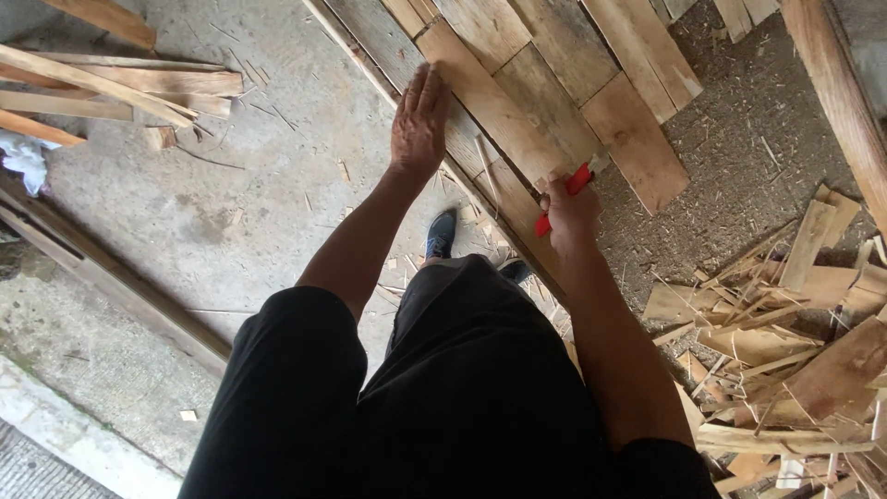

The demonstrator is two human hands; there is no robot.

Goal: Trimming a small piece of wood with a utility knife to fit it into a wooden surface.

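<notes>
Near the top centre of the frame the left hand (419, 120) lies flat, fingers together and stretched out, palm down on a long plank (490, 102) that runs diagonally from the upper middle toward the centre. It grips nothing; it only presses on the wood. Just right of centre the right hand (571, 217) is clenched around a red handle (565, 192), which slants up to the right over the same plank's lower end; the tool's working end is too hidden to make out. More boards (637, 83) lie side by side to the upper right, resting on sawdust (748, 129). A heap of offcuts (785, 342) fills the right edge and lower right. Split sticks (102, 88) lie at the upper left on a concrete floor (249, 203). Below the hands, a black shoe (442, 233) shows at the centre.
</notes>
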